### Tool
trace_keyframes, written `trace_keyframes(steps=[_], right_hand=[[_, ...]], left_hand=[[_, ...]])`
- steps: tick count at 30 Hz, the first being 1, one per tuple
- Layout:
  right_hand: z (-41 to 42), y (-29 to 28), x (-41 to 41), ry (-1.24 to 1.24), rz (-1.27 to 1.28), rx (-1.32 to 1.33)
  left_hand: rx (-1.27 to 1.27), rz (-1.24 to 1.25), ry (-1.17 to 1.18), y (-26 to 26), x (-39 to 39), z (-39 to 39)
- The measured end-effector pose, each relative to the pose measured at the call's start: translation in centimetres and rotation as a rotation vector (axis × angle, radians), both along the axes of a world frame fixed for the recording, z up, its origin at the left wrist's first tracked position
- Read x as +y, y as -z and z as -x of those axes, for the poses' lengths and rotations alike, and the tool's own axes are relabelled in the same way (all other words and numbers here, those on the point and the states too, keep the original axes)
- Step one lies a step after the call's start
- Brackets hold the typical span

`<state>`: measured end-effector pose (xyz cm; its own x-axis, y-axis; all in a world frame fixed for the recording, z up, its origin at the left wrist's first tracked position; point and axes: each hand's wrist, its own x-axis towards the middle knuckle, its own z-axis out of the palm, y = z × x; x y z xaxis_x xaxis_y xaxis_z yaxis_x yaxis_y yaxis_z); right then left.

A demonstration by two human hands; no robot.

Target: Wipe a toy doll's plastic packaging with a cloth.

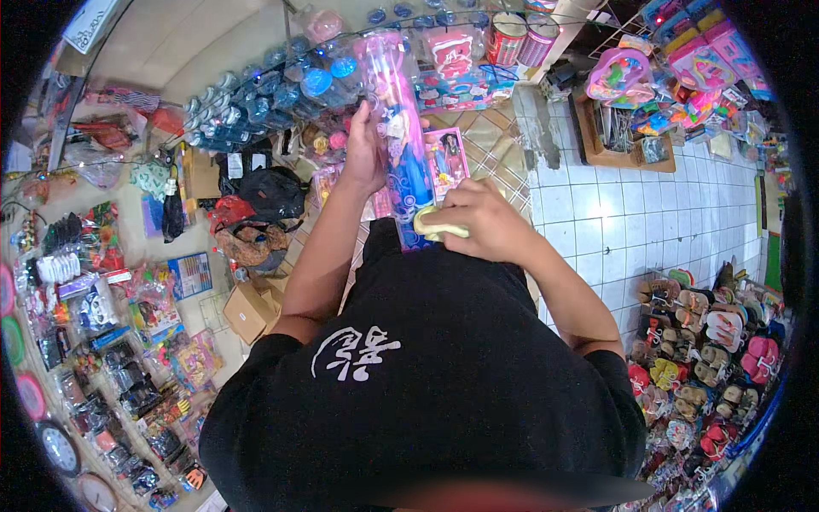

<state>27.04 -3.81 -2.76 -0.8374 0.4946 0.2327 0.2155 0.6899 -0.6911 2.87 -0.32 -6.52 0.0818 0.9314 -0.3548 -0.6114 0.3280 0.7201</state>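
A tall clear plastic tube package with a doll inside (pixel 400 141), printed pink and blue, stands lengthwise in front of my black shirt. My left hand (pixel 366 153) holds it around its left side near the middle, fingers partly hidden behind it. My right hand (pixel 477 221) grips a folded pale yellow cloth (pixel 441 224), which is pressed against the lower right part of the tube. Just beyond that hand is a pink boxed doll set (pixel 450 160).
Clear plastic bottles (pixel 256 105) line the far left, beside two tins (pixel 507 40). A wooden box (pixel 592 137) sits on white floor tiles at the right. Racks of sandals (pixel 694 333) stand lower right; bagged goods (pixel 153 301) and a cardboard box (pixel 251 312) lie left.
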Motion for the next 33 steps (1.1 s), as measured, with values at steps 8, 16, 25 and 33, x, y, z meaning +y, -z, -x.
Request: trace_keyframes(steps=[8,16,25,33], right_hand=[[-0.6,-2.3,6.0,0.434,0.070,0.210],[1.1,-7.9,10.0,0.481,-0.491,0.265],[2.6,-10.9,11.5,0.571,-0.654,0.218],[3.0,-5.4,7.6,0.445,-0.597,0.106]], left_hand=[[-0.216,-0.097,0.179,1.4,-1.0,-1.6],[-0.213,-0.129,0.265,2.9,-1.2,-2.6],[-0.206,-0.108,0.307,0.6,-1.8,-3.6],[-0.296,-0.116,0.256,2.0,-1.7,-3.0]])
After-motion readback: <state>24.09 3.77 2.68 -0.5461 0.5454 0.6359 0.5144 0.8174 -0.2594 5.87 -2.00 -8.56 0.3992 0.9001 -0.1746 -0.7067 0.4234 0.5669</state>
